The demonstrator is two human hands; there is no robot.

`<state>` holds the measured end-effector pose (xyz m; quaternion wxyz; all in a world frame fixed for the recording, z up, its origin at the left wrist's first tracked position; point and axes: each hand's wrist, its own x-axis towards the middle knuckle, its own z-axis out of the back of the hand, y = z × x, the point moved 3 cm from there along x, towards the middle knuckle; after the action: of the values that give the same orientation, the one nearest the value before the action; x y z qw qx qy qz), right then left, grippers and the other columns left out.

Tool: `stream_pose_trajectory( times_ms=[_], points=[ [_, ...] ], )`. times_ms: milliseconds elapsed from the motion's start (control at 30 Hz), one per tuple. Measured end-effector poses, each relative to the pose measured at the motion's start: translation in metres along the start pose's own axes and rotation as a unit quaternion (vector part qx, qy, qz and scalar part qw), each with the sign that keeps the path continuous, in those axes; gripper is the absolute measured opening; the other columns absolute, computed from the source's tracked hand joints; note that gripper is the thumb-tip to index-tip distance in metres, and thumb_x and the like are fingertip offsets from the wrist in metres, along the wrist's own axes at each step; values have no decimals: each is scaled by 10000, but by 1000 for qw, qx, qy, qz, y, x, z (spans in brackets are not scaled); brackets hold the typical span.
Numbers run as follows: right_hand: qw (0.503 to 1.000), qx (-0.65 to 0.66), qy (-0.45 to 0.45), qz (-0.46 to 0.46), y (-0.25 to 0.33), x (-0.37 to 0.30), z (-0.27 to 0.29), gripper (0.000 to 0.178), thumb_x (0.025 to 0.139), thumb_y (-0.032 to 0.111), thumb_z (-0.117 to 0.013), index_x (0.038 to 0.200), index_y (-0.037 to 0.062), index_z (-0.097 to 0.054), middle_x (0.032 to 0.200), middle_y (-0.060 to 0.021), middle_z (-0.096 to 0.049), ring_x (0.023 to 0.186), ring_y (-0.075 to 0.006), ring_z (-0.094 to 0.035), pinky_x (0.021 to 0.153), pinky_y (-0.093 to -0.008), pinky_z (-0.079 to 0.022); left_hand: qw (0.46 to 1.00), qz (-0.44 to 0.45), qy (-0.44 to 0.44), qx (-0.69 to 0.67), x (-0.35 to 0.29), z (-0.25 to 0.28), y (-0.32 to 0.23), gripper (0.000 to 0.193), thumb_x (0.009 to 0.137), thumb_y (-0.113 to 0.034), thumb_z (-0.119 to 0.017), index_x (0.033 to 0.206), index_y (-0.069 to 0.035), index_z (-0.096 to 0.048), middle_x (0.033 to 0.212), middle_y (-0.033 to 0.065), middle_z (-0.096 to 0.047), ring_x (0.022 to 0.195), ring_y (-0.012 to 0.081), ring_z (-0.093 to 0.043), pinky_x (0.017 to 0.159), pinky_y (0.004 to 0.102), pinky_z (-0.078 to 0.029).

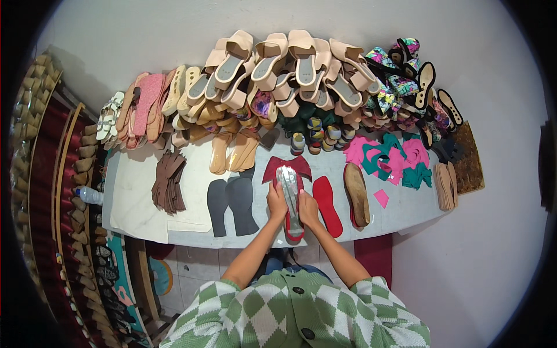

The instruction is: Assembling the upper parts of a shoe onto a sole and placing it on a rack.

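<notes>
Cardigan (272, 316) | left hand (277, 204), right hand (308, 209) gripping red-edged shoe piece (290, 200) | red sole (328, 207) right, grey soles (240, 203) left | sandals (304, 64) behind

- A head-worn fisheye camera, the left of a side-by-side pair, looks steeply down on the wearer's left hand (278, 203) and right hand (308, 209), both near mid-frame.
- Set above and behind the hands, it faces across the table (400, 216) toward the wall (168, 35) beyond them.
- At arm's-length range, its wide view takes in the wearer's cardigan (299, 310) below the hands and a rack (62, 145) well left of them.
</notes>
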<state>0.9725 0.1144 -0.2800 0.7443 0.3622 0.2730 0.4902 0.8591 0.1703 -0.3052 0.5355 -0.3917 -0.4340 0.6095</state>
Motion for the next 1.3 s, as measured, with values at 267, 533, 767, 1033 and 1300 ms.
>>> stream_pose_trajectory(
  times_ms=[267, 533, 767, 1033, 1300],
  points=[
    [999, 16, 28, 4, 4, 11, -20, 501, 939, 366, -261, 841, -16, -569, 799, -246, -580, 781, -414, -554, 702, -470, -406, 993, 38, 114, -17, 31, 14, 27, 511, 931, -377, -335, 1178, 54, -456, 1028, 303, -553, 1002, 413, -526, 844, 412, -407],
    [991, 82, 101, -4, 1, 8, -6, 468, 926, 397, -372, 924, -33, -556, 752, -183, -581, 682, -262, -557, 662, -343, -431, 980, 41, 192, 17, 34, 33, 30, 499, 932, -373, -382, 1236, 17, -450, 1139, 203, -557, 1077, 261, -525, 926, 298, -366],
    [963, 208, 169, -26, -3, 16, -13, 359, 906, 320, -477, 1026, -11, -548, 851, -86, -579, 770, -128, -516, 687, -267, -420, 979, 20, 196, -58, 24, 53, 40, 463, 900, -304, -478, 1200, 48, -473, 1170, 218, -534, 1097, 287, -516, 911, 309, -390],
    [948, 222, 230, -1, -6, 32, -10, 348, 898, 297, -500, 1037, -21, -532, 869, -49, -558, 800, -121, -489, 724, -252, -400, 989, -94, -77, 80, 12, 108, 30, 244, 781, -105, -579, 1005, -7, -580, 989, 141, -570, 942, 284, -531, 851, 346, -410],
    [936, 220, 274, -5, -11, 35, -5, 343, 902, 286, -494, 1043, -24, -531, 889, -47, -550, 813, -121, -481, 740, -249, -391, 898, 73, -282, 330, -9, 203, 104, 293, 765, -95, -587, 1050, -31, -565, 1031, 133, -534, 983, 304, -481, 898, 389, -361]
  ],
)
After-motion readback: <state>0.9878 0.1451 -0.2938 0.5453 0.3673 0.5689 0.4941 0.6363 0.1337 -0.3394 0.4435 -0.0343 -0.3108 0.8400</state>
